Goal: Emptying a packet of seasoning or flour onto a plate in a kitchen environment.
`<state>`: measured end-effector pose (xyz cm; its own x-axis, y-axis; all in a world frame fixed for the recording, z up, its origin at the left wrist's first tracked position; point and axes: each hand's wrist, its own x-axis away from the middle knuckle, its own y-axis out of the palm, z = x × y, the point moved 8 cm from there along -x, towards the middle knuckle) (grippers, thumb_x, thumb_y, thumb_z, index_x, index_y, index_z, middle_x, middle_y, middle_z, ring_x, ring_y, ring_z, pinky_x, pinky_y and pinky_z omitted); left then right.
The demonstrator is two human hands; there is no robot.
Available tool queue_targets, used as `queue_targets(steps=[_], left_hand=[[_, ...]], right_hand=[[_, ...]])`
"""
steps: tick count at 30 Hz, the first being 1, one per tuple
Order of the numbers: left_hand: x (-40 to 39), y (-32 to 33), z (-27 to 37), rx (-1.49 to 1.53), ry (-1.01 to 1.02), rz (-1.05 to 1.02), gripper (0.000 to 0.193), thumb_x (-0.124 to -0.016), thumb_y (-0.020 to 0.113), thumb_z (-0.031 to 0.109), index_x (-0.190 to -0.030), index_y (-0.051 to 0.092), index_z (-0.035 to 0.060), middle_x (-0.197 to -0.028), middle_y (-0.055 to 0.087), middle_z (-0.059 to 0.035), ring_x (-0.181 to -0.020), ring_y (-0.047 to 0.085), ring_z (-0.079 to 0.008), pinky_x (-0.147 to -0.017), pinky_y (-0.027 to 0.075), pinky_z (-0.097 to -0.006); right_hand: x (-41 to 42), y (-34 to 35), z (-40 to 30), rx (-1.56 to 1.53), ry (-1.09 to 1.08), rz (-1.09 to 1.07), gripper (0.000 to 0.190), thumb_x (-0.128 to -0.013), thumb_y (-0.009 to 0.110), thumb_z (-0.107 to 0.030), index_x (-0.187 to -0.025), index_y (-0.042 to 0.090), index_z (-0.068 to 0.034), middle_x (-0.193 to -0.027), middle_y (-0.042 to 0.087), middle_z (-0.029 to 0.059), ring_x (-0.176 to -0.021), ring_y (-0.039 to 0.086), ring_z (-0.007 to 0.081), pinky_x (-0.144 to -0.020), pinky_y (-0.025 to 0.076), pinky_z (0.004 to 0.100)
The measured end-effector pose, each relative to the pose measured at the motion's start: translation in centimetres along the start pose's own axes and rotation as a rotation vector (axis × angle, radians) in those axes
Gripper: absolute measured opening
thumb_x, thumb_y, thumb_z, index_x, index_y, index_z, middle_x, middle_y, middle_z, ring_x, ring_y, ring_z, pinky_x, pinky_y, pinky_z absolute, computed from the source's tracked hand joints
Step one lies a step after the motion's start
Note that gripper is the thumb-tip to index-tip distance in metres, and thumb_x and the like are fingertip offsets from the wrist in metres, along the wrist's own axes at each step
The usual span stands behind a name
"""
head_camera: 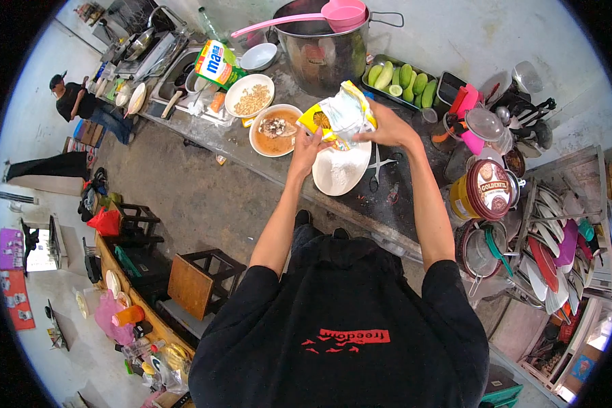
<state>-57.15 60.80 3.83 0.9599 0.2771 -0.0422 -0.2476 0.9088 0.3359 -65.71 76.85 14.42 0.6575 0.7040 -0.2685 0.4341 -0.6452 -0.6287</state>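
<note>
Both my hands hold an open yellow and white plastic packet (339, 116) above a white oval dish (348, 176) with white powder (339, 172) in it. My left hand (306, 148) grips the packet's lower left side, and my right hand (387, 122) grips its right side. Left of the dish sits a bowl of orange-brown liquid (270, 145) with pale and dark pieces in it. Behind that bowl is a white plate (264, 81) bearing pale chopped pieces. Scissors (382, 164) lie on the dark counter to the right of the dish. Whether powder is falling cannot be seen.
A large metal pot (321, 61) with a pink dipper (344, 13) stands at the back. Beside it is a tray of green cucumbers (405, 79). Utensils, a brown-lidded tub (484, 188) and a dish rack (551, 229) crowd the right. A person (79, 102) stands far left, past the sink.
</note>
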Motion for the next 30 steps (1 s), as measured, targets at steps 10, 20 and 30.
queue_targets(steps=[10,20,30], left_hand=[[-0.2,0.7,-0.2,-0.013,0.030,-0.007,0.034,-0.095,0.043,0.012,-0.125,0.032,0.0011,-0.117,0.050,-0.0141,-0.097,0.059,-0.0234,-0.079,0.056,-0.0354],[0.3,0.7,-0.4,0.121,0.034,0.022,0.036,-0.094,0.045,0.012,-0.125,0.031,0.0033,-0.121,0.048,-0.0132,-0.102,0.057,-0.0241,-0.082,0.055,-0.0373],[0.0,0.9,0.4,0.059,0.089,0.009,0.036,-0.095,0.045,0.015,-0.125,0.033,0.0022,-0.120,0.050,-0.0126,-0.104,0.056,-0.0233,-0.083,0.054,-0.0360]], right_hand=[[-0.1,2.1,3.7,0.090,0.157,-0.189,0.058,-0.071,0.072,-0.027,-0.118,0.051,0.001,-0.113,0.054,0.0237,-0.104,0.051,0.0369,-0.088,0.040,0.0415],[0.0,-1.8,0.1,-0.010,0.061,0.220,0.021,-0.074,0.063,-0.008,-0.093,0.064,-0.001,-0.079,0.062,0.0224,-0.077,0.061,0.0376,-0.067,0.046,0.0400],[0.5,0.4,0.3,-0.162,-0.071,0.086,0.022,-0.076,0.070,-0.016,-0.090,0.065,0.000,-0.064,0.056,0.0156,-0.056,0.046,0.0145,-0.056,0.041,0.0336]])
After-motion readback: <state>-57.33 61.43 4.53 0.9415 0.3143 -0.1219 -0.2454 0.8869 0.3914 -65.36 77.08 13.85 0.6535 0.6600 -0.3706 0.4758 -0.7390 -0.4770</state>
